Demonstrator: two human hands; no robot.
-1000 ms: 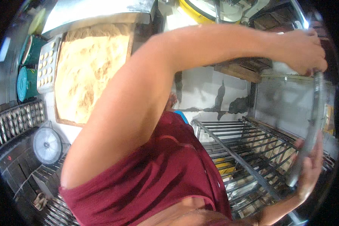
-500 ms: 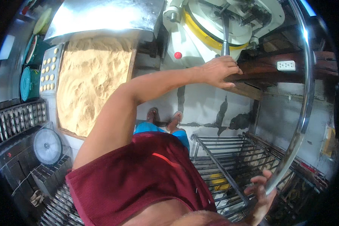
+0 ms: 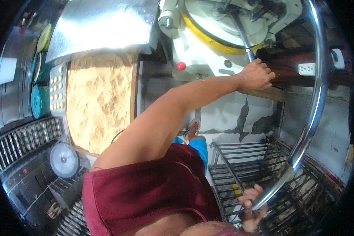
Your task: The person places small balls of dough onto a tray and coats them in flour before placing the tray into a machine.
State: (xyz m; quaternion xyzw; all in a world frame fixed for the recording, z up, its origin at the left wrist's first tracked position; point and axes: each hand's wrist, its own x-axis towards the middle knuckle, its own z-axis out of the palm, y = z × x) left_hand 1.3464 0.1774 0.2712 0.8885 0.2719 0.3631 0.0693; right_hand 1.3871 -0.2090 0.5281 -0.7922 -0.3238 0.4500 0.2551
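Observation:
A white machine (image 3: 210,65) with a yellow round rim stands at the far middle. My left hand (image 3: 257,75) is closed around the lower end of its metal lever (image 3: 242,35), with the grip itself hidden in the fist. A long, curved chrome bar (image 3: 318,86) sweeps down the right side. At its lower end, my right hand (image 3: 252,208) has its fingers curled round the tube, over a dark metal rack. Left of the lever, a red knob (image 3: 181,66) sits on the machine's front.
A wooden-edged tray of tan flour or crumbs (image 3: 100,102) lies at left, beside a tray of small pale dough balls (image 3: 57,91). A steel box (image 3: 102,25) stands behind it. The barred metal rack (image 3: 247,157) stands at lower right. A power outlet (image 3: 306,69) is by the bar.
My left hand has closed from loosely spread fingers into a fist at the lever's end. The bar's lower end and my right hand have come nearer my body. The whole view has shifted slightly.

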